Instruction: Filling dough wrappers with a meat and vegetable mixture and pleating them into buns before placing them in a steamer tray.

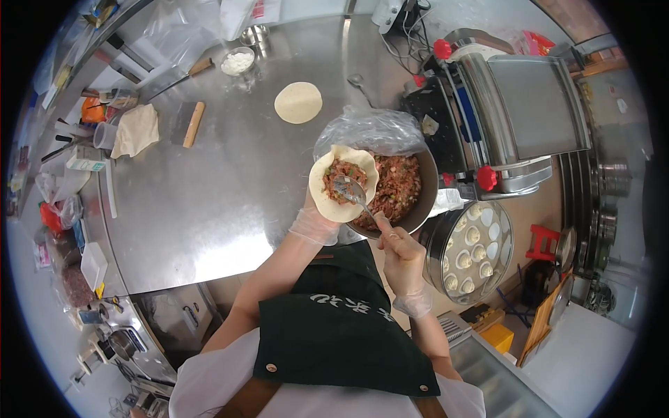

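My left hand (pixel 312 217), in a clear plastic glove, supports a round dough wrapper (pixel 323 205) from beneath; most of its fingers are hidden under it. A mound of minced meat filling (pixel 337 171) with green bits lies in the cupped wrapper. My right hand (pixel 403 254), also gloved, grips a metal spoon (pixel 357 194) whose bowl presses on that filling. The wrapper overlaps the left side of a large metal bowl (pixel 433 188) of meat filling (pixel 398 182). A crumpled clear plastic sheet (pixel 376 132) covers the bowl's far side. Farther off, another flat dough round (pixel 298 103) lies on the steel table.
At right stand a dough-rolling machine (pixel 536 104) with red knobs and a round steamer (pixel 507 254) holding several pleated buns. A second spoon (pixel 359 85) lies beyond the bowl. Toward the left are a dough scraper (pixel 194 125), a cloth (pixel 136 131), a knife (pixel 198 67) and a small white-filled bowl (pixel 238 63).
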`<state>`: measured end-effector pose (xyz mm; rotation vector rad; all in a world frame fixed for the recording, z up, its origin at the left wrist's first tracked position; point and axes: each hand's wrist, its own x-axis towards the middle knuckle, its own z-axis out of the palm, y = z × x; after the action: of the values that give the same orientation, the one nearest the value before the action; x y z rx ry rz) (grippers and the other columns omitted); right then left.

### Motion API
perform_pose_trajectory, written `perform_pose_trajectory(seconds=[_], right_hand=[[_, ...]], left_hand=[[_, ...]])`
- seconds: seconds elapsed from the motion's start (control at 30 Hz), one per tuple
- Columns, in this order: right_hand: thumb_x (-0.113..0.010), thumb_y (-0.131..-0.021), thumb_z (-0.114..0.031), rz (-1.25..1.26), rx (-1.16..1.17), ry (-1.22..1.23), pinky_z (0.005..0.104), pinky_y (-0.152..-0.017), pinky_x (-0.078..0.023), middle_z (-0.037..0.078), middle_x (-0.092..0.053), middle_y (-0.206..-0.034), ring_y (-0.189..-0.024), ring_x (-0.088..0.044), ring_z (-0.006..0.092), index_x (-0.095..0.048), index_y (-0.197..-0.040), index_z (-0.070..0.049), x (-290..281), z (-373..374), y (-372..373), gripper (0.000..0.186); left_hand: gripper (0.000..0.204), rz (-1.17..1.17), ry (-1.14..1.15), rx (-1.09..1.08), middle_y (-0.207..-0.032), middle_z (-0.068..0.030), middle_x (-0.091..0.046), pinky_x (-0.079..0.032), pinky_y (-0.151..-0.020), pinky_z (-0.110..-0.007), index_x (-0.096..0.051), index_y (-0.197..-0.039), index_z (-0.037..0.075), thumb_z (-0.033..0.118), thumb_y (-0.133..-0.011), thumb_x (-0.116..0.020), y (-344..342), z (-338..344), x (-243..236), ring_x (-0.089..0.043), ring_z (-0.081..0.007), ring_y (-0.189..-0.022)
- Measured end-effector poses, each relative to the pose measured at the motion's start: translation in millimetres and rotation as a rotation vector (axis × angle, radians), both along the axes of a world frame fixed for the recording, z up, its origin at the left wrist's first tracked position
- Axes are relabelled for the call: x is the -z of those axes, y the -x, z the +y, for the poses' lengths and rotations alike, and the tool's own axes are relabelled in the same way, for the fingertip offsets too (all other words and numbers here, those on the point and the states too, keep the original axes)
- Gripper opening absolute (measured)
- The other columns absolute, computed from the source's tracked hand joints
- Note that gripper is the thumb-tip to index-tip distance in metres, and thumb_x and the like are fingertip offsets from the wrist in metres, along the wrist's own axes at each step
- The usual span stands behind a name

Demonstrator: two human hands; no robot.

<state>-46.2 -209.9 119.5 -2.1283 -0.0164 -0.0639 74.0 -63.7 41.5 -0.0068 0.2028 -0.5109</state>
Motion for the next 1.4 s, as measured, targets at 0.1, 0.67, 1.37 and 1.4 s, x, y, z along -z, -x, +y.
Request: perform_pose_trajectory(seconds=[0.1, 0.67, 1.37, 1.4], right_hand=[[-0.058, -0.069, 0.017, -0.225, 0.156, 0.382, 0.0315, -0.054, -0.049, 0.007, -0.061, -0.071, -0.055, -0.058, 0.0210, -0.069, -0.125, -0.011, 1, -12, 2, 0.064], [-0.077, -0.069, 0.007, -0.484, -0.047, 0.199, 0.0419, -0.082, -0.051, 0.014, -0.063, -0.113, -0.098, -0.062, 0.0319, -0.054, -0.117, -0.006, 14, 12, -22, 0.055], [-0.067, -0.071, 0.017, -0.503, 0.141, 0.017, 0.0348, -0.074, -0.052, 0.014, -0.063, -0.099, -0.088, -0.062, 0.0264, -0.062, -0.101, -0.003, 17, 41, -29, 0.037], [-0.066, -0.071, 0.017, -0.498, 0.138, 0.043, 0.0351, -0.075, -0.053, 0.015, -0.064, -0.100, -0.090, -0.064, 0.0271, -0.062, -0.101, -0.002, 13, 41, -30, 0.036]], left_hand=[[0.028, 0.002, -0.002, -0.023, -0.106, -0.0134, -0.064, -0.056, -0.079, -0.042, -0.061, -0.100, 0.010, 0.037, -0.094, -0.059, -2, 3, 13, -0.062, -0.0311, -0.101], [0.048, -0.206, -0.123, -0.080, -0.139, -0.0188, -0.052, -0.048, -0.103, -0.049, -0.049, -0.137, 0.001, 0.033, -0.101, -0.045, 19, 18, -11, -0.053, -0.0352, -0.124], [0.051, -0.136, 0.165, -0.066, -0.145, -0.0170, -0.048, -0.038, -0.115, -0.049, -0.046, -0.142, 0.004, 0.037, -0.103, -0.041, 28, 11, -39, -0.048, -0.0354, -0.133], [0.052, -0.166, 0.095, -0.088, -0.146, -0.0174, -0.047, -0.039, -0.115, -0.049, -0.045, -0.142, 0.004, 0.038, -0.103, -0.043, 29, 12, -37, -0.048, -0.0356, -0.133]])
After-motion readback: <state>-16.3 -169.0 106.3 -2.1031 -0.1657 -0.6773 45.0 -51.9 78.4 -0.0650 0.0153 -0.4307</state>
